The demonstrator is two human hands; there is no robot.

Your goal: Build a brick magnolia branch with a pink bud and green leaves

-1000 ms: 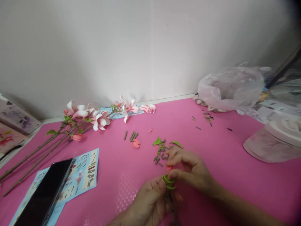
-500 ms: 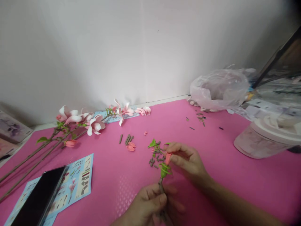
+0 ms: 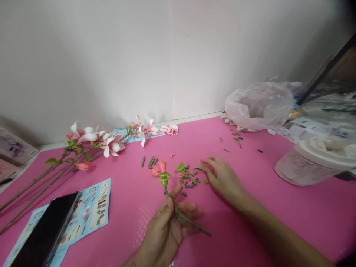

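My left hand (image 3: 167, 226) is closed round a brown toy flower stem (image 3: 182, 217) with a side branch. At the stem's upper end sit a green cup-shaped piece (image 3: 164, 180) and a coral bud (image 3: 162, 165). My right hand (image 3: 224, 178) reaches over the table with its fingers apart and holds nothing that I can see. Its fingertips are beside a loose green leaf (image 3: 199, 168); whether they touch it I cannot tell. Just left of that hand lies a pile of small brown and green pieces (image 3: 190, 180), with another green leaf (image 3: 180, 167) at its edge.
Assembled magnolia branches (image 3: 91, 148) lie on the pink mat (image 3: 125, 215) at the left. Below them a dark phone (image 3: 47, 230) rests on an instruction sheet (image 3: 97, 207). Brown tubes (image 3: 152, 162) and coral petals (image 3: 154, 170) lie mid-table. A lidded tub (image 3: 303, 163) and plastic bag (image 3: 258, 105) stand right.
My right hand has let go of the coral bud, now on the green cup, and moved up and right to the loose pieces. My left hand has shifted left, tilting the stem.
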